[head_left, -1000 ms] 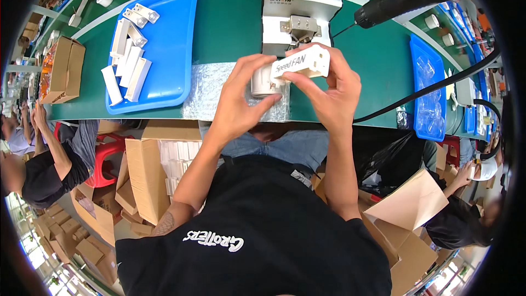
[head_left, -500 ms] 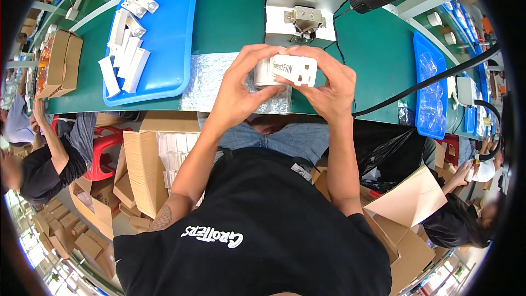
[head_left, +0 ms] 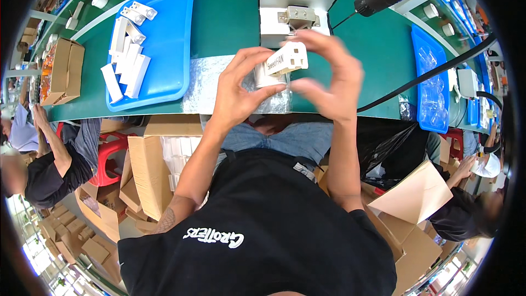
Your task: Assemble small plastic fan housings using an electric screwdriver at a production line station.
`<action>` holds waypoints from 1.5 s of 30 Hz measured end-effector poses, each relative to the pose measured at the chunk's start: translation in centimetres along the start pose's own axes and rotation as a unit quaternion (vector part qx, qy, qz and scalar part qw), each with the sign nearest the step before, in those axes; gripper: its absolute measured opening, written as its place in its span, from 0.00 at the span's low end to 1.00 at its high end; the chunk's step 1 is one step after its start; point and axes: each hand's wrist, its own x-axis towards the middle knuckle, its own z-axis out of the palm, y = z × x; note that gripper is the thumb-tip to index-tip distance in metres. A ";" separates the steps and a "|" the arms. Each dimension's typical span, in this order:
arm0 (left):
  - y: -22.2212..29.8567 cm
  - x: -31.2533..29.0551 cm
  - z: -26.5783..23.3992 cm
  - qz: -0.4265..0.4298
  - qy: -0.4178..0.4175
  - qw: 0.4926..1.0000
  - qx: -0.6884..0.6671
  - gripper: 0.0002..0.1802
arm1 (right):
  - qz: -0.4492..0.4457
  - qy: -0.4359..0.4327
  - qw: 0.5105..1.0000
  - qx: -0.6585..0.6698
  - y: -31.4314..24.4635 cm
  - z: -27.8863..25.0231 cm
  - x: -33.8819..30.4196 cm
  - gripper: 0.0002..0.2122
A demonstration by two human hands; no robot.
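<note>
While a co-worker (head_left: 49,159) in a dark top sits at the far left below the tabletop (head_left: 230,22), an open cardboard box (head_left: 60,71) rests near the tabletop's left end. Next to it a blue tray (head_left: 170,38) holds a loose pile of white rectangular pieces (head_left: 125,60), reaching almost to the near edge. A strip of silver foil (head_left: 205,85) lies along the near edge at the middle. Above that strip the left hand (head_left: 238,90) pinches a small white box (head_left: 285,60) with thumb and fingers, and the box is tilted, one end raised toward the right. The right hand (head_left: 331,77) curls around the box's right side, fingers arched over the top, and grips it too. Behind the hands a white machine (head_left: 296,0) stands toward the far edge. A black cable (head_left: 427,74) crosses the tabletop to the right, passing a second blue tray (head_left: 433,82) of clear pieces near the right end.
</note>
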 end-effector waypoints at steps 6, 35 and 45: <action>0.0 -0.4 0.5 0.017 -0.005 1.000 0.014 0.33 | -0.096 0.362 0.924 -0.080 0.8 -6.1 7.3 0.12; -0.8 0.1 1.8 -0.047 0.029 0.998 -0.026 0.35 | -0.137 0.214 0.939 0.231 -6.3 -0.9 12.7 0.16; -0.7 0.2 2.2 -0.016 0.054 0.998 -0.006 0.36 | -0.057 0.236 0.942 0.232 -11.3 0.3 9.2 0.31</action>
